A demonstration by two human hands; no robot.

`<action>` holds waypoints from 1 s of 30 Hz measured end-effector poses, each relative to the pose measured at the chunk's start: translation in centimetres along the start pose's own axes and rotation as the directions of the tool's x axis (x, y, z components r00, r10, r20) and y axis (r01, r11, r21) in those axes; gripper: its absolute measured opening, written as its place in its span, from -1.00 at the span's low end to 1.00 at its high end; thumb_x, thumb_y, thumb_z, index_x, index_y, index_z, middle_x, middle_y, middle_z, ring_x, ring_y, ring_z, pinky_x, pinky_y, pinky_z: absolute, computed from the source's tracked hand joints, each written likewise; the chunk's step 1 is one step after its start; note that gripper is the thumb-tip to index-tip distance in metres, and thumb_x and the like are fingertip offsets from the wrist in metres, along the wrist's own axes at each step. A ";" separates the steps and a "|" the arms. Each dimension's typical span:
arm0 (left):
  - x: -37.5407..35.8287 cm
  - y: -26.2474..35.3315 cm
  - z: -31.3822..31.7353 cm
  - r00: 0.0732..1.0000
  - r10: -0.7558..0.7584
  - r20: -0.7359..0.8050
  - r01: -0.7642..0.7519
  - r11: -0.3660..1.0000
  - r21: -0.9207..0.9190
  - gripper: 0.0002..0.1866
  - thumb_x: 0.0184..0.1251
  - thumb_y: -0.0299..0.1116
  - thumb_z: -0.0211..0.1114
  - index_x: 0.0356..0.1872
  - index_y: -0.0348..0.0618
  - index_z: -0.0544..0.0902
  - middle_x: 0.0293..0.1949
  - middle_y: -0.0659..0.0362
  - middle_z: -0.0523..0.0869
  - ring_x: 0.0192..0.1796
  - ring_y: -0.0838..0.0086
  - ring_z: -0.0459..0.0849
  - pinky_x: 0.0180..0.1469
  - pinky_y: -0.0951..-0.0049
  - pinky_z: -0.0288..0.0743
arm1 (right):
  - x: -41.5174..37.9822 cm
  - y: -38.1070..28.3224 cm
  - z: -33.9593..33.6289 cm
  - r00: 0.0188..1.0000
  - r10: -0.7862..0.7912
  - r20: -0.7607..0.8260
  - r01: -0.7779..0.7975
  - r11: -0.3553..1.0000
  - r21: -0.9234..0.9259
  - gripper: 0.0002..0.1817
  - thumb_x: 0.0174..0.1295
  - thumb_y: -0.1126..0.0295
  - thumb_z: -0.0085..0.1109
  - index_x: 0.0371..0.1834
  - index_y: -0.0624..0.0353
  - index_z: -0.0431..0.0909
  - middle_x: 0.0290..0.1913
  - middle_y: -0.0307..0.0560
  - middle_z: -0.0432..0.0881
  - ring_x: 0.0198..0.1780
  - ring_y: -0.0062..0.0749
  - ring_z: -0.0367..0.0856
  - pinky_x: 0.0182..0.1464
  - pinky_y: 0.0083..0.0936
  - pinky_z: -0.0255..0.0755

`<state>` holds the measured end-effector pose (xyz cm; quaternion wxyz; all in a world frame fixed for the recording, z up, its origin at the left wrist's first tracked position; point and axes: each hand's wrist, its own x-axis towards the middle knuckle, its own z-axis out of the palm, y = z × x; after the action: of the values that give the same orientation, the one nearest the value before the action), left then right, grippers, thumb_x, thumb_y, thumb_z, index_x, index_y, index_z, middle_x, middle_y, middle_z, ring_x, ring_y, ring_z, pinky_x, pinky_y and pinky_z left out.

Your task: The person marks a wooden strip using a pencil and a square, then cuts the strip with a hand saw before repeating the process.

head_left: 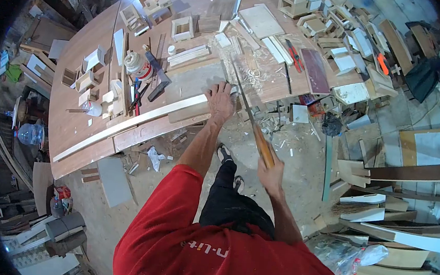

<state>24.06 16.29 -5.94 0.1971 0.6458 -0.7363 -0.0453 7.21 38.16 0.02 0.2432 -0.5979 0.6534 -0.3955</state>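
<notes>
My left hand (220,102) grips the right end of a long pale wooden strip (132,119) and presses it down near the table's front edge, fingers bent over it. The strip runs off to the lower left along the edge. In my right hand (271,173), closed round its wooden handle, is a hand saw (248,108). Its narrow blade points up and away over the table, just right of my left hand. Beneath the strip and my left hand lies a flat grey-brown board (196,83).
The wooden table (81,138) carries small wooden boxes (183,28), a glue bottle (138,66), a try square (158,80), red-handled pliers (294,55) and sawdust. Stacked offcuts (405,172) stand at the right. Scraps litter the floor around my feet.
</notes>
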 end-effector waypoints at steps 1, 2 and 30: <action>-0.1 -0.1 -0.2 1.000 0.002 0.014 -0.002 1.000 0.014 -0.64 0.13 -0.19 0.28 -0.05 -0.04 0.52 0.01 0.13 0.49 0.13 0.16 0.36 0.18 0.02 0.10 | 1.2 -0.6 0.4 0.996 0.087 0.037 -0.088 0.995 0.051 -0.48 0.09 0.54 0.04 0.21 0.15 0.43 -0.17 0.09 0.66 -0.35 -0.07 0.67 -0.28 -0.42 0.54; 0.2 -0.1 -0.4 1.000 0.011 0.014 -0.011 1.000 0.018 -0.64 0.13 -0.19 0.28 -0.05 -0.04 0.52 0.01 0.13 0.49 0.13 0.16 0.36 0.18 0.02 0.10 | 2.0 -0.9 0.8 0.983 0.168 0.072 -0.175 0.980 0.098 -0.48 0.09 0.55 0.02 0.21 0.16 0.43 -0.20 0.07 0.67 -0.39 -0.09 0.68 -0.32 -0.44 0.54; 0.1 0.5 -0.9 1.000 -0.018 0.019 0.017 1.000 0.024 -0.58 -0.05 -0.31 0.35 -0.08 -0.03 0.52 0.01 0.19 0.49 0.12 0.20 0.37 0.21 0.05 0.10 | 0.1 0.5 0.5 0.985 0.165 0.053 -0.172 0.969 0.177 -0.42 0.09 0.54 0.07 0.28 0.23 0.37 -0.30 0.29 0.59 -0.41 -0.10 0.67 -0.33 -0.47 0.48</action>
<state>23.90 16.44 -4.92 0.1819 0.6541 -0.7329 -0.0445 7.29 37.90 -0.64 0.3418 -0.5230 0.6585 -0.4197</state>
